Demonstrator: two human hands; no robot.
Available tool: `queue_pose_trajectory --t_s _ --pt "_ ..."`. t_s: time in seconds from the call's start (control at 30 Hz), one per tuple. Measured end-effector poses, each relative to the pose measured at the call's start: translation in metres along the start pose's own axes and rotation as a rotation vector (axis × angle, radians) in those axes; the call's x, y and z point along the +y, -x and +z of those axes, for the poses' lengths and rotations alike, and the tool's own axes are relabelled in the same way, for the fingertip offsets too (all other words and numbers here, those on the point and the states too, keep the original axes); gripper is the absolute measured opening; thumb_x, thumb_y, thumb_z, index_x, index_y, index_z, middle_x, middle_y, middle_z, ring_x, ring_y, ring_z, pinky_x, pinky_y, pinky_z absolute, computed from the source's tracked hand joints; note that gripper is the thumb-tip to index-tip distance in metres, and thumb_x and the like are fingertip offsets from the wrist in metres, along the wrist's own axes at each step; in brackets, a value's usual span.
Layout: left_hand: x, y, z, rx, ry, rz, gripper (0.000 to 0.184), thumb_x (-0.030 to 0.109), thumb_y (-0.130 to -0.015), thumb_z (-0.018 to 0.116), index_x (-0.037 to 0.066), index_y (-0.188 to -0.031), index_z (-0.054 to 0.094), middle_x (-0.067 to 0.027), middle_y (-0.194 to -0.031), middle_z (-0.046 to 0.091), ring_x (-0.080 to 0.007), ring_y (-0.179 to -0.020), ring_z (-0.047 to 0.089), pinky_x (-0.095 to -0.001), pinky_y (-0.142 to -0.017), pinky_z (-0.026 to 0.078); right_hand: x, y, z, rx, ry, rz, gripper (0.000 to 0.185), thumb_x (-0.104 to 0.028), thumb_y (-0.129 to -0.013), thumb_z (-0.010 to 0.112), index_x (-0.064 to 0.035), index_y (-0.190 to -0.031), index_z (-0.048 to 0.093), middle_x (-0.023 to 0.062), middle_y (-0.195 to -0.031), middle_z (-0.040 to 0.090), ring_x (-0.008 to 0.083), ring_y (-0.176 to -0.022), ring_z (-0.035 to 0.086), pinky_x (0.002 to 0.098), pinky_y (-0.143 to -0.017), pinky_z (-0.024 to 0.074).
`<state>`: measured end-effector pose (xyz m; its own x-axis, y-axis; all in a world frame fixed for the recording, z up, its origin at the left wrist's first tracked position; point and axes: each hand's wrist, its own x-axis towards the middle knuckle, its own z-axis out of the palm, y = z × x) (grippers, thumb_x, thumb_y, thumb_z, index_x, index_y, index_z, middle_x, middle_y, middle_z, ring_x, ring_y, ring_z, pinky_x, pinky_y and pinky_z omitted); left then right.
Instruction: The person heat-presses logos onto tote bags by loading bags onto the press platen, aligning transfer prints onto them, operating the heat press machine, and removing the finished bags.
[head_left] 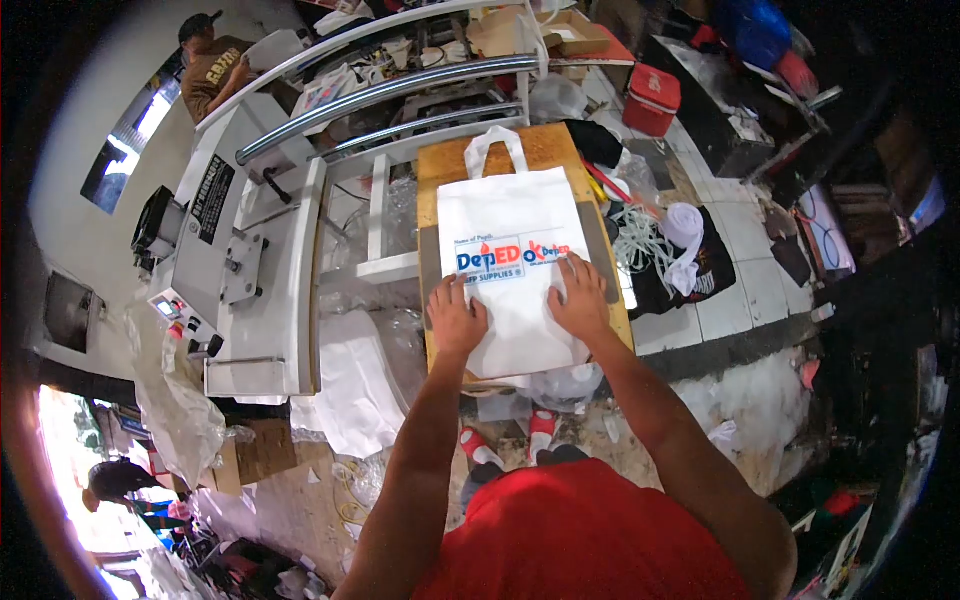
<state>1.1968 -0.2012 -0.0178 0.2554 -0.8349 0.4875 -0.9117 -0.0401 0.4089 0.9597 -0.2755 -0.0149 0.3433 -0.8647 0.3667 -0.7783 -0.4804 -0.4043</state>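
A white tote bag point(515, 335) with a red and blue "DepED" print lies flat on a wooden board point(445, 150), its handles pointing away from me. My left hand point(457, 315) rests on the bag's left side, just below the print, with its fingers spread. On the right side, my right hand point(583, 300) lies on the fabric with fingers apart, the tips touching the lower edge of the print. Both palms face down and neither hand grips anything.
Left of the board stands a white press machine point(235, 270) with metal rails. White fabric point(355, 385) hangs below it. A roll of white strap point(683, 228) and a red cooler box point(652, 100) are on the right. A person in a cap point(215, 70) is at the upper left.
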Motion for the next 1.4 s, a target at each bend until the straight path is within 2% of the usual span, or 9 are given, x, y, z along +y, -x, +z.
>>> queue_pose_trajectory --t_s 0.43,0.63,0.73,0.83,1.1,1.23,1.27,1.33,1.4 --pt "-0.001 0.004 0.002 -0.007 0.016 -0.016 0.045 0.012 -0.079 0.062 0.002 -0.122 0.054 -0.0204 -0.126 0.052 -0.0405 -0.116 0.049 -0.0518 -0.099 0.04 0.0 0.003 0.0 0.007 0.015 -0.019 0.055 -0.027 -0.084 0.064 -0.0031 -0.133 0.054 0.0174 -0.141 0.045 0.0364 -0.13 0.042 0.0533 -0.106 0.0344" --pt "-0.018 -0.006 -0.009 0.089 0.314 -0.129 0.042 0.009 -0.078 0.061 0.001 -0.119 0.055 -0.0225 -0.124 0.053 -0.0414 -0.116 0.049 -0.0514 -0.099 0.041 0.0 0.0 -0.001 0.017 0.013 -0.035 0.06 -0.029 -0.084 0.064 -0.002 -0.136 0.05 0.0186 -0.141 0.045 0.0367 -0.13 0.042 0.0537 -0.106 0.0345" --pt "-0.022 0.012 -0.048 0.166 0.177 -0.009 0.042 0.003 -0.077 0.06 -0.002 -0.119 0.053 -0.025 -0.121 0.053 -0.0445 -0.115 0.049 -0.0518 -0.103 0.039 0.001 0.003 0.002 0.05 -0.002 -0.013 0.062 -0.03 -0.084 0.064 -0.0015 -0.136 0.049 0.0185 -0.142 0.044 0.0367 -0.129 0.042 0.0536 -0.106 0.0344" --pt "-0.044 0.065 -0.09 0.16 0.152 0.052 0.048 0.0 -0.074 0.059 -0.002 -0.121 0.05 -0.0244 -0.123 0.052 -0.0449 -0.117 0.047 -0.0513 -0.105 0.037 0.004 0.003 0.003 0.07 -0.004 -0.025 0.063 -0.031 -0.084 0.064 -0.0019 -0.137 0.048 0.0181 -0.142 0.044 0.0367 -0.129 0.042 0.054 -0.105 0.0348" --pt "-0.078 0.306 -0.142 -0.096 -0.09 -0.379 0.046 0.006 -0.075 0.057 -0.007 -0.118 0.048 -0.0295 -0.113 0.049 -0.0486 -0.11 0.047 -0.0538 -0.098 0.039 0.004 0.004 0.005 0.039 0.019 -0.033 0.059 -0.031 -0.084 0.064 -0.0017 -0.134 0.052 0.0163 -0.142 0.044 0.0357 -0.131 0.04 0.054 -0.105 0.0342" --pt "-0.078 0.428 -0.136 -0.315 -0.026 -0.55 0.042 0.01 -0.074 0.058 -0.002 -0.114 0.051 -0.0258 -0.111 0.052 -0.045 -0.106 0.05 -0.0527 -0.093 0.042 0.001 0.002 0.003 0.036 0.0 -0.027 0.058 -0.031 -0.084 0.064 -0.0014 -0.133 0.054 0.0162 -0.142 0.044 0.035 -0.131 0.041 0.0536 -0.105 0.0341" --pt "-0.082 0.465 -0.125 -0.363 -0.16 -0.599 0.044 0.013 -0.075 0.06 0.0 -0.117 0.052 -0.0252 -0.111 0.054 -0.0447 -0.106 0.053 -0.0513 -0.093 0.044 -0.002 0.003 0.0 0.022 0.012 -0.006 0.058 -0.03 -0.084 0.064 -0.0011 -0.133 0.054 0.0165 -0.141 0.045 0.0349 -0.131 0.041 0.0536 -0.105 0.0346" --pt "-0.07 0.481 -0.134 -0.582 0.045 -0.821 0.048 0.016 -0.076 0.061 0.001 -0.12 0.052 -0.0257 -0.117 0.054 -0.0444 -0.107 0.054 -0.05 -0.093 0.048 -0.001 0.006 0.002 0.001 0.015 -0.006 0.058 -0.03 -0.083 0.065 -0.0009 -0.133 0.053 0.0169 -0.141 0.046 0.0348 -0.131 0.042 0.0537 -0.104 0.0351" --pt "-0.08 0.505 -0.123 -0.637 0.038 -0.819 0.049 0.019 -0.079 0.063 0.001 -0.123 0.052 -0.0247 -0.115 0.057 -0.0421 -0.104 0.058 -0.0486 -0.092 0.049 0.01 0.004 0.019 0.141 -0.002 -0.077 0.058 -0.027 -0.082 0.066 0.0005 -0.132 0.054 0.0193 -0.138 0.05 0.0361 -0.128 0.045 0.0541 -0.104 0.0361"
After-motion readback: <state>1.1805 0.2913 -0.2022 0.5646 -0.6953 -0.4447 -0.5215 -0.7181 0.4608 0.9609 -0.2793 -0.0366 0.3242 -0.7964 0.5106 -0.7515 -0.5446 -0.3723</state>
